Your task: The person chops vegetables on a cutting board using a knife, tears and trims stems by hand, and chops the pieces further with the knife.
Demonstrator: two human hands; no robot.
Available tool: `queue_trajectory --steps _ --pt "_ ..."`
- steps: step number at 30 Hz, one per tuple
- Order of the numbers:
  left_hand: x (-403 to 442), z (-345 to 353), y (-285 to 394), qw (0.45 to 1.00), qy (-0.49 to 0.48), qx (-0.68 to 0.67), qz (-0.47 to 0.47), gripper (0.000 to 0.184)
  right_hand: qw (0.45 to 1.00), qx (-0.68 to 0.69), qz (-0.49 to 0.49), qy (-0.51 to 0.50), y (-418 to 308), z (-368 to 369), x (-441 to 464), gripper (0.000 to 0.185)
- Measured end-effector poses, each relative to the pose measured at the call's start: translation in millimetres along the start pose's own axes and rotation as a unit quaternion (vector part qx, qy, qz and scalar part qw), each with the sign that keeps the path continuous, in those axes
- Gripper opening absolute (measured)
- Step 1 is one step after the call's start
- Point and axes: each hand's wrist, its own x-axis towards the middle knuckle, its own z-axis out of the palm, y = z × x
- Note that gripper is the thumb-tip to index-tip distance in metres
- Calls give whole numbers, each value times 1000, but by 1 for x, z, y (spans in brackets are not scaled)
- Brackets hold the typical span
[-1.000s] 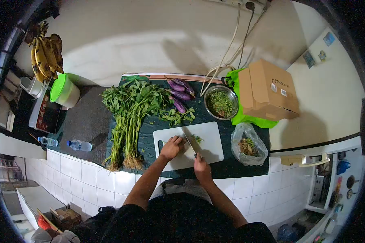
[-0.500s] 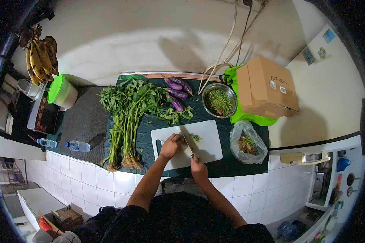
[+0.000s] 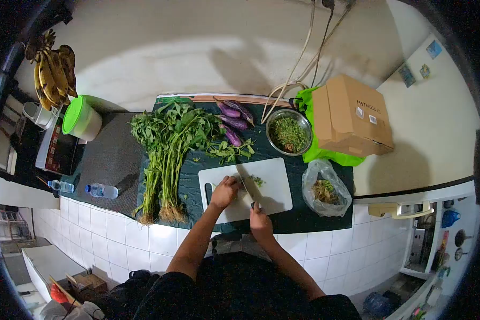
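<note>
My right hand is wrapped round the handle of a knife, whose blade points up and left over the white cutting board. On the board's left half, my left hand has its fingers drawn together beside the blade; what they hold is too small to name. Chopped greens lie just right of the blade. Behind the board are leafy sprigs and several purple eggplants. A metal bowl of chopped greens stands behind the board's right side.
Long leafy stalks with roots lie left of the board. To the right are a plastic bag with root ends and a cardboard box on a green bag. Water bottles, a green-lidded tub and bananas are at left.
The view has shifted slightly, moving the scene a little left in the picture. Both hands stay at the board, and the knife remains in my right hand.
</note>
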Motion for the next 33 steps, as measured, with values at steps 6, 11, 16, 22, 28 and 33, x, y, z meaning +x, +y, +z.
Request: queue_trajectory --steps 6,11,16,22,28,33 --pt "6 -2 3 999 27 -8 25 24 998 -8 42 -50 -6 -8 26 37" --pt "8 10 -6 999 23 -45 7 20 999 9 19 -37 -8 -14 27 38" --pt "7 5 -6 999 11 -44 -18 22 999 -15 17 -25 -2 1 10 40" --pt "4 10 -5 999 13 -41 -27 27 996 4 53 -70 -6 -3 29 42" --pt "2 15 -9 998 9 -40 -44 27 998 18 21 -56 -11 -24 31 40" --pt "4 6 -5 1000 7 -24 -18 22 999 17 16 -41 -10 -14 16 38"
